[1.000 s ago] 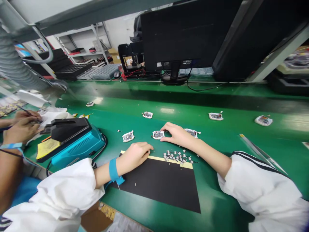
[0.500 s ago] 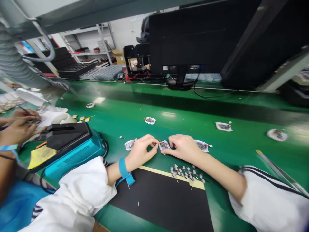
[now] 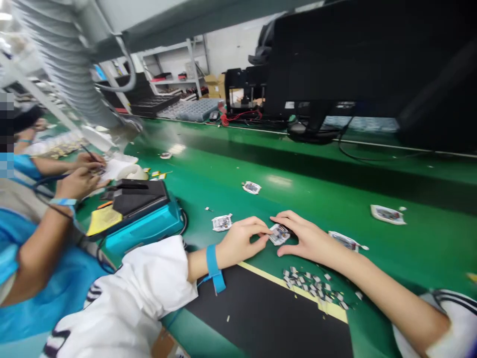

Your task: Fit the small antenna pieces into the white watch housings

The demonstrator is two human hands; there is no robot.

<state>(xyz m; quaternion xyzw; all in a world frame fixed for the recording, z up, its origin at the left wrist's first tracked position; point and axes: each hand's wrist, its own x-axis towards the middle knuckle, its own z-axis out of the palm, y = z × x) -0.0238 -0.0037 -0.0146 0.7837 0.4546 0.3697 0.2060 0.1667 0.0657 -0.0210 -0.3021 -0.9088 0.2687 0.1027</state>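
A small circuit board (image 3: 279,234) sits at lower centre of the frame on the green bench (image 3: 238,209), held in a narrow pinch between the left hand (image 3: 242,242) and right hand (image 3: 309,237), fingertips at its edges. Just below, small silver scraps (image 3: 311,285) lie along the yellow edge of a black mat (image 3: 268,323). At upper centre, a gray compartment tray (image 3: 190,110) sits farther back; its contents are too small to tell.
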